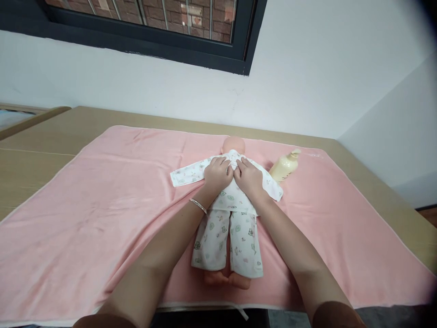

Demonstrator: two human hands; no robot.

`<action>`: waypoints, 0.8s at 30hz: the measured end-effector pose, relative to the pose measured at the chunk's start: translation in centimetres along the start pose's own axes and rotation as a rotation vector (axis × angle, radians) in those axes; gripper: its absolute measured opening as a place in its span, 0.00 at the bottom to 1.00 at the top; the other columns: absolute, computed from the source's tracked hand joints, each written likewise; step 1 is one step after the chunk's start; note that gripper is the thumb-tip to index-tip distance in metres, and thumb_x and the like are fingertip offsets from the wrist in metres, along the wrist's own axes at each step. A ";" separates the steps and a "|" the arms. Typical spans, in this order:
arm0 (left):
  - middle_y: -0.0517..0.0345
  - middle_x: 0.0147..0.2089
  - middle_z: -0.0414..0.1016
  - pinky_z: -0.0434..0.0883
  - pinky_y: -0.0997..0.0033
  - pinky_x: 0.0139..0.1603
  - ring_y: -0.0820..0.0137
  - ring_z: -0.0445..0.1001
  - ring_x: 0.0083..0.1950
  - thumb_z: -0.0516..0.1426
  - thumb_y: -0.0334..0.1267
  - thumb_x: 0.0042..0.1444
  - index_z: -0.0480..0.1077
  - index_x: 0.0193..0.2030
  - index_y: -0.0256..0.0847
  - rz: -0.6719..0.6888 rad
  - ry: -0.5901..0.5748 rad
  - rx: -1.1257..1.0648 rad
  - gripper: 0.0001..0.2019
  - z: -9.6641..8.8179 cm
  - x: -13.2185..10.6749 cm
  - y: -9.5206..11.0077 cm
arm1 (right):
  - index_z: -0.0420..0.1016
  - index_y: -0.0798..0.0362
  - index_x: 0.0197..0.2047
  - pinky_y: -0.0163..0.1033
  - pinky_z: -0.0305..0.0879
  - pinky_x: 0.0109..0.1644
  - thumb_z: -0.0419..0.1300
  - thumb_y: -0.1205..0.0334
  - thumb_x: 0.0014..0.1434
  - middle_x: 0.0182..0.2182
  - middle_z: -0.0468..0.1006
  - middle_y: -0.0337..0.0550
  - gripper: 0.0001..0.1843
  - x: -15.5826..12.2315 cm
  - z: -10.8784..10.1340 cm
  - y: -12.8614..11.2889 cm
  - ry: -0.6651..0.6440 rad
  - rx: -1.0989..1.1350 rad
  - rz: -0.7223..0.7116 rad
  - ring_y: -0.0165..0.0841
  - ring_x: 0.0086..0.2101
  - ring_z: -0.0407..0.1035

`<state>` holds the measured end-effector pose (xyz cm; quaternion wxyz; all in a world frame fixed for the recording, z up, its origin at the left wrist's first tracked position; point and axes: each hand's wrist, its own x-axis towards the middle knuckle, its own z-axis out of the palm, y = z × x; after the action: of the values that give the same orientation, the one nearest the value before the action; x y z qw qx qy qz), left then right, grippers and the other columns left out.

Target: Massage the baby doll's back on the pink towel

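Note:
A baby doll [232, 146] lies on its back on a pink towel [102, 205], head toward the wall. It wears a white printed shirt [186, 175] and matching trousers [227, 241]; its bare feet show at the near end. My left hand [216, 174] and my right hand [248, 176] rest side by side on the doll's chest. Their fingers are curled and pinch the shirt's front just below the neck. A silver bangle [198, 206] circles my left wrist.
A cream pump bottle [284, 166] lies on the towel just right of the doll's sleeve. The towel covers a wooden table [51, 132] set against a white wall, under a dark-framed window [153, 27]. The near table edge is at the bottom.

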<state>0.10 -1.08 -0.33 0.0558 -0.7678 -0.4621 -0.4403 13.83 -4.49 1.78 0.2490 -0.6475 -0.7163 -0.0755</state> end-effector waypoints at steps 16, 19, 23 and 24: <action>0.46 0.45 0.80 0.74 0.54 0.53 0.58 0.76 0.50 0.53 0.36 0.60 0.76 0.41 0.40 0.083 -0.002 -0.080 0.11 0.0 0.2 -0.2 | 0.79 0.54 0.54 0.46 0.65 0.63 0.52 0.61 0.64 0.57 0.76 0.49 0.21 -0.7 0.8 0.5 0.161 0.100 0.019 0.42 0.59 0.69; 0.47 0.44 0.80 0.73 0.54 0.54 0.58 0.75 0.49 0.52 0.35 0.60 0.76 0.41 0.40 0.037 0.012 -0.088 0.11 0.1 0.1 -0.2 | 0.80 0.52 0.52 0.45 0.67 0.61 0.52 0.60 0.64 0.54 0.79 0.48 0.20 -1.1 0.7 0.2 0.183 0.115 0.097 0.41 0.57 0.71; 0.46 0.55 0.77 0.68 0.51 0.64 0.58 0.72 0.59 0.52 0.37 0.61 0.74 0.51 0.39 -0.059 -0.039 -0.108 0.15 0.5 0.3 -0.3 | 0.74 0.54 0.61 0.48 0.60 0.67 0.49 0.60 0.66 0.61 0.72 0.50 0.24 -0.4 0.9 0.7 0.112 0.147 0.059 0.41 0.63 0.64; 0.46 0.58 0.76 0.66 0.50 0.67 0.57 0.70 0.62 0.52 0.38 0.61 0.73 0.54 0.39 -0.073 -0.067 -0.107 0.17 0.5 0.3 -0.3 | 0.71 0.56 0.64 0.50 0.57 0.69 0.48 0.60 0.66 0.64 0.68 0.51 0.26 -0.2 0.9 0.9 0.078 0.152 0.028 0.42 0.65 0.60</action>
<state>0.26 -0.45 -0.51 -0.0169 -0.7665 -0.4673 -0.4403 14.44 -4.11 0.70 0.3263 -0.6334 -0.7004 -0.0426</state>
